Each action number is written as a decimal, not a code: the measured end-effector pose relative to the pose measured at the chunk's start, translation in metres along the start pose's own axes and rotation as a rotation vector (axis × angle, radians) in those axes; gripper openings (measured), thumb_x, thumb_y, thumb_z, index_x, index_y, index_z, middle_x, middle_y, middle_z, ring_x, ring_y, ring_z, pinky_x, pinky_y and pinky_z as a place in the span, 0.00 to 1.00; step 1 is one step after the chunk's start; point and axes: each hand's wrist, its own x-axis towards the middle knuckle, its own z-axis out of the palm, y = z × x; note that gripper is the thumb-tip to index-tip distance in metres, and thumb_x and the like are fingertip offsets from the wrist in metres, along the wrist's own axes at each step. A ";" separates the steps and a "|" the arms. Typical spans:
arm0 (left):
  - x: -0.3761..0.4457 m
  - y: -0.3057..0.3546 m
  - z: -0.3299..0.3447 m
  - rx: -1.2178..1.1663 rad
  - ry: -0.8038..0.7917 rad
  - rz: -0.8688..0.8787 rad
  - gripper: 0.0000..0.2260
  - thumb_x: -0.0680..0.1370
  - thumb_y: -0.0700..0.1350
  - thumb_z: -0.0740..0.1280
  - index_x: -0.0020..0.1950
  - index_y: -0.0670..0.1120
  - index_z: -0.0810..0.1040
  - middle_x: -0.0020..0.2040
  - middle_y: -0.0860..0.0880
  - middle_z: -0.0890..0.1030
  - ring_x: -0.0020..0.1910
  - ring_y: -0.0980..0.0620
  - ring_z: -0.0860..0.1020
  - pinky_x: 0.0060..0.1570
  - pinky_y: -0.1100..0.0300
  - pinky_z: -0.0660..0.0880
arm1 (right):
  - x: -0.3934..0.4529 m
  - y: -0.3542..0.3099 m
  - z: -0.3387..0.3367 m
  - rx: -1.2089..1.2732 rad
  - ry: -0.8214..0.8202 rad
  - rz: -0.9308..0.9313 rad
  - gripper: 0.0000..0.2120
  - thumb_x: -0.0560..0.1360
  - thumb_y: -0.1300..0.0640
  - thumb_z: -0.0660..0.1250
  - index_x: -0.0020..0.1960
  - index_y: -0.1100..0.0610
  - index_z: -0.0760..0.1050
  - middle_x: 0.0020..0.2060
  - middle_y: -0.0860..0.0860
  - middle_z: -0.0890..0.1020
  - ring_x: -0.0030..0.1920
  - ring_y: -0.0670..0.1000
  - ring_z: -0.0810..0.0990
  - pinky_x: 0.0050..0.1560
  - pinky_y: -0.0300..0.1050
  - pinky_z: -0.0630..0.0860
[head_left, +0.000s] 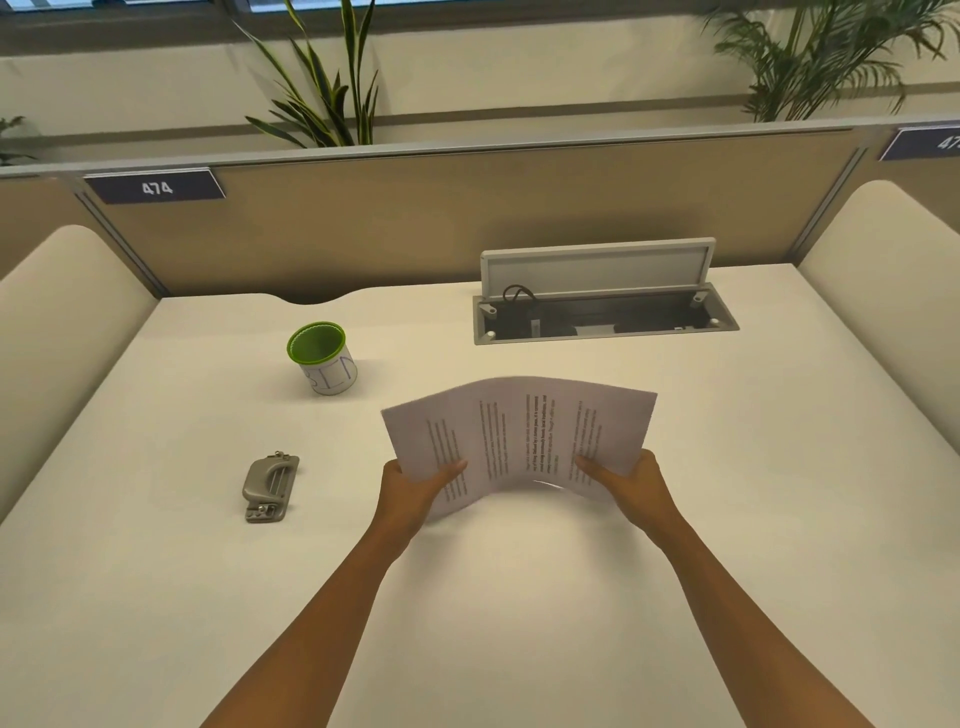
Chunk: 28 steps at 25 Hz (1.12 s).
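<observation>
Head view: the paper stack (519, 436) is held clear of the bench (519, 613), just ahead of the person and slightly right of centre. The left hand (415, 491) pinches its near left corner and the right hand (631, 486) its near right corner. On each hand the thumb lies on top; the other fingers (395, 467) curl under the sheets and are mostly hidden. The stack bows upward between the two grips, probably because the hands press inward to loosen and square the printed sheets. The hole punch (271, 487) lies well to the left, likely the next station. A green-rimmed cup (322, 358) and an open cable tray (602, 317) stand farther back, apart from the work.
</observation>
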 end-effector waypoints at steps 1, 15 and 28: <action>0.001 0.002 0.002 -0.011 0.017 -0.024 0.16 0.69 0.46 0.81 0.54 0.49 0.83 0.50 0.51 0.88 0.49 0.52 0.86 0.41 0.64 0.82 | 0.000 -0.004 0.000 -0.003 0.030 -0.007 0.14 0.71 0.52 0.78 0.55 0.51 0.82 0.51 0.48 0.87 0.51 0.50 0.86 0.41 0.35 0.81; -0.021 0.026 0.068 -0.653 0.109 -0.208 0.13 0.73 0.38 0.76 0.57 0.46 0.82 0.52 0.47 0.88 0.48 0.48 0.87 0.43 0.52 0.83 | -0.024 -0.037 0.079 0.647 0.053 0.135 0.20 0.76 0.58 0.72 0.67 0.51 0.74 0.60 0.49 0.84 0.61 0.53 0.83 0.57 0.53 0.81; 0.007 0.049 -0.019 -0.509 -0.312 -0.417 0.39 0.70 0.73 0.64 0.67 0.44 0.80 0.63 0.44 0.83 0.54 0.45 0.82 0.49 0.51 0.75 | -0.007 -0.032 0.017 0.376 -0.097 0.115 0.17 0.78 0.63 0.69 0.66 0.53 0.76 0.60 0.52 0.84 0.58 0.56 0.85 0.57 0.54 0.82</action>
